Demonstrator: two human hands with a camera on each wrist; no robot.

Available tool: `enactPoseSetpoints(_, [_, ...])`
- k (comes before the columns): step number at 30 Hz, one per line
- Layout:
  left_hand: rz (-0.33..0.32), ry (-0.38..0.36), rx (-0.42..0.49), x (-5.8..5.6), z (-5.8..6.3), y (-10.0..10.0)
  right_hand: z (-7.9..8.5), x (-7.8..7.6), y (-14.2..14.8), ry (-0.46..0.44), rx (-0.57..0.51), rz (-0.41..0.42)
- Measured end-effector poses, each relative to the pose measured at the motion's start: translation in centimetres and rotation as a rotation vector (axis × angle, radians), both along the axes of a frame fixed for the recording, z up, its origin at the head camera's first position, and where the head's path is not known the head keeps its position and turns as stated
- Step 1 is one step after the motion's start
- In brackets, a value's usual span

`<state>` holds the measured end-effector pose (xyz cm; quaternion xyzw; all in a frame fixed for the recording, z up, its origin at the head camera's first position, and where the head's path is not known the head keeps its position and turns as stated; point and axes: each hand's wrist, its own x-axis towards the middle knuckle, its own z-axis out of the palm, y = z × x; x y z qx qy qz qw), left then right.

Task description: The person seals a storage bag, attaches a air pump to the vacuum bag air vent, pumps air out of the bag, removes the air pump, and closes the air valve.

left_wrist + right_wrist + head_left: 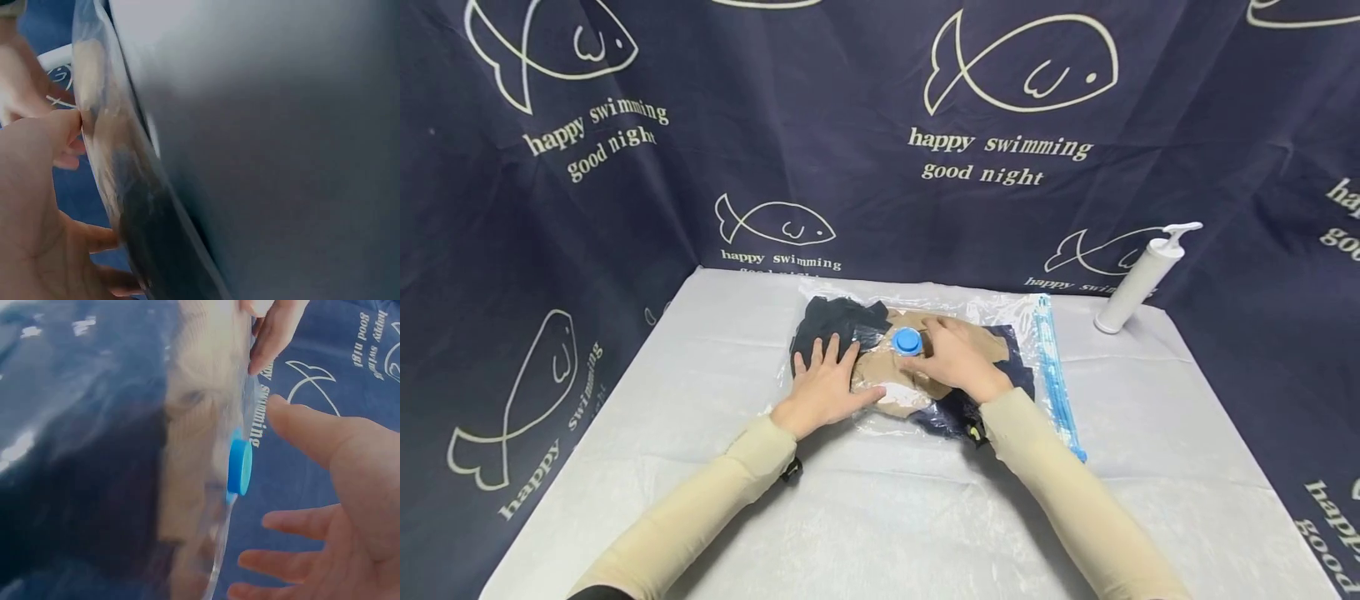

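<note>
A clear vacuum storage bag (1026,317) lies flat on the table, with folded black, tan and dark navy cloth (827,321) inside. A round blue valve cap (907,341) sits on its upper face near the middle. My left hand (827,392) rests on the bag's left part with the fingers spread, its fingertips touching the plastic in the left wrist view. Close to the cap's right side hovers my right hand (953,354). In the right wrist view its fingers (284,562) are apart and loosely extended, with a gap between them and the cap.
A white hand pump (1138,283) stands upright at the table's back right corner. The bag's blue zip edge (1056,375) runs along its right side, with a blue slider (1078,455) at the near end. Dark blue fish-print curtains (880,125) surround the white table (880,517).
</note>
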<state>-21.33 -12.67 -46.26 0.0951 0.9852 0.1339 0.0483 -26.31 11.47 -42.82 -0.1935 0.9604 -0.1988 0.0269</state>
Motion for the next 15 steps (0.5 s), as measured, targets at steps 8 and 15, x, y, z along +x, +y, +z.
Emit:
enactPoseSetpoints(8, [-0.021,0.091,-0.064,0.2,-0.2,-0.2,-0.4,-1.6,-3.0,0.008,-0.006,0.030])
enactPoseSetpoints(15, [-0.059,0.151,-0.086,0.3,-0.2,-0.8,-0.8,-2.2,-4.0,0.030,0.013,0.033])
